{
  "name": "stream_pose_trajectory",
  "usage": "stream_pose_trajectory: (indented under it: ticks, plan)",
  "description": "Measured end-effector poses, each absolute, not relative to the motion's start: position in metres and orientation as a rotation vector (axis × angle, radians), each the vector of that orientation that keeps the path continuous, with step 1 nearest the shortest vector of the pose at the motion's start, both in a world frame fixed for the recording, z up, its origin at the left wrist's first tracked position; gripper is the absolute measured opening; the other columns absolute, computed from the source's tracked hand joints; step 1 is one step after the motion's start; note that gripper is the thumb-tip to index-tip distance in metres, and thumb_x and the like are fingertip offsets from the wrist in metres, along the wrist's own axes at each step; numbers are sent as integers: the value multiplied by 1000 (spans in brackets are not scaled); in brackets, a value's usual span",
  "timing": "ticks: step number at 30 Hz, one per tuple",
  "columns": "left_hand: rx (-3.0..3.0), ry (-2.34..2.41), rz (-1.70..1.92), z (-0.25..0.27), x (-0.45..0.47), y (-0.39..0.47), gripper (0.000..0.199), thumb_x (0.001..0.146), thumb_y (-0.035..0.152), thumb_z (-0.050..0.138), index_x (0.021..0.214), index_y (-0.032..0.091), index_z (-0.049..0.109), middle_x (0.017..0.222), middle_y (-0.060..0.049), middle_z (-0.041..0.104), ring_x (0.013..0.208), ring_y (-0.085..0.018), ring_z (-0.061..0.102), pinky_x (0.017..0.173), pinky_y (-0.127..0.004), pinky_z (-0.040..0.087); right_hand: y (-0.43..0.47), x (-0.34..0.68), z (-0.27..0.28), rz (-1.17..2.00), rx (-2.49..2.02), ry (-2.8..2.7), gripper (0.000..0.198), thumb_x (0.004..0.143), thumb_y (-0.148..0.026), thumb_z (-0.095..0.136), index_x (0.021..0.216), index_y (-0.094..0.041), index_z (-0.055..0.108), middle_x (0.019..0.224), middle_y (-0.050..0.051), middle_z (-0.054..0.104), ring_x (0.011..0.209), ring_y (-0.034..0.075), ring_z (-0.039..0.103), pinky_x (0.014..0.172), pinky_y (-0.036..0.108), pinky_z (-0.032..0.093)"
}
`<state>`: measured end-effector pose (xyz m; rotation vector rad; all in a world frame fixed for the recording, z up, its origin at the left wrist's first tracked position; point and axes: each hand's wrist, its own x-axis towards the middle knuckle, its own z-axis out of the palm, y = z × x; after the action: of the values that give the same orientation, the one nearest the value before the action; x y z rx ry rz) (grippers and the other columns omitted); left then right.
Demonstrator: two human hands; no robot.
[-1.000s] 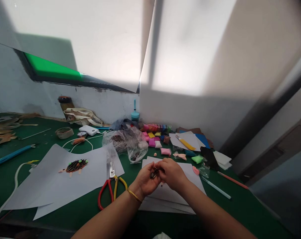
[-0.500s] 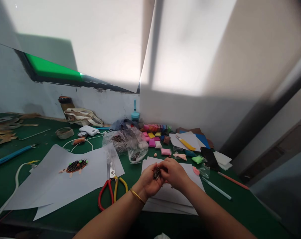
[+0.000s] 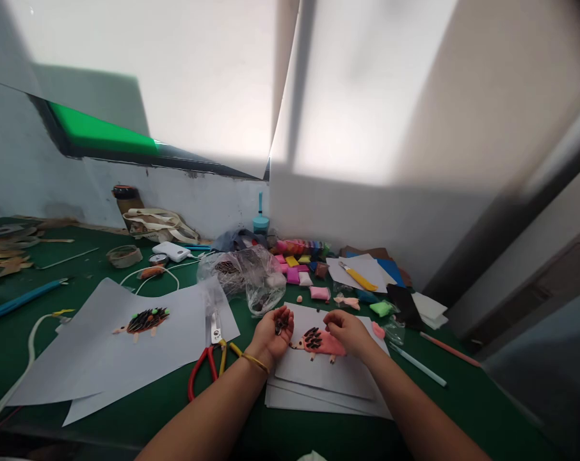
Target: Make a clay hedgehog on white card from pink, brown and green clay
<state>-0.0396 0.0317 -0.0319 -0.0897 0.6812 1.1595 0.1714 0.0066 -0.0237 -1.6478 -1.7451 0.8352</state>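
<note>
My left hand point(image 3: 267, 340) is cupped palm up, its fingers curled around a small heap of dark sunflower seeds point(image 3: 281, 325). Under my right hand lies a pink clay hedgehog point(image 3: 326, 344) on white paper point(image 3: 319, 374), with rows of sunflower seeds stuck on its front half. My right hand point(image 3: 351, 333) is pinched just above the hedgehog's back end and hides part of it. Whatever sits between those fingertips is too small to make out.
On paper at the left is a finished-looking seed hedgehog point(image 3: 148, 320). Scissors point(image 3: 216, 333) with red and yellow handles lie by my left forearm. Behind are a plastic bag point(image 3: 244, 272) of seeds, clay packets point(image 3: 319, 292) and a yellow cutter point(image 3: 360, 278). A pale pen point(image 3: 417, 363) lies right.
My hands have moved apart: the left went left with the seeds, the right moved right over the hedgehog. The pink hedgehog, mostly covered before, now shows between them.
</note>
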Motion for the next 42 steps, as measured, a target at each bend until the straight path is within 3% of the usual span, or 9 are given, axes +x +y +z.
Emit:
stream_pose_trajectory:
  ticks: [3,7,14,19,42]
  plan:
    - [-81,675,1171,-39,-38,29,7,80,7,53,81,10,59,65,-5,62,58,-13,64,52,-22,55,7,169,-29,810,-1713,-1800,27,70,-20,45,88,-21,66,78,0,69,63,14,58,57,24,38]
    - [-68,675,1205,-40,-36,25,7,79,8,54,83,9,60,67,-6,62,60,-14,64,54,-24,56,8,169,-29,764,-1750,-1792,38,71,-20,46,106,-22,61,77,-1,69,63,14,59,58,24,40]
    - [-47,693,1222,-41,-34,25,6,80,10,55,84,10,60,68,-6,62,61,-14,64,56,-24,56,6,169,-23,785,-1736,-1824,27,75,-23,47,90,-21,69,97,2,71,89,18,63,77,26,44]
    - [-33,681,1213,-42,-34,25,6,80,11,56,84,10,60,70,-6,62,63,-14,64,59,-25,57,4,165,-23,727,-1745,-1846,25,74,-23,49,91,-22,68,92,2,71,82,17,64,70,26,45]
    - [-18,687,1218,-41,-33,24,6,80,10,55,84,10,60,69,-7,63,62,-14,65,58,-24,57,14,158,-28,452,-1798,-2167,25,75,-22,51,86,-25,74,90,3,72,83,19,63,69,26,40]
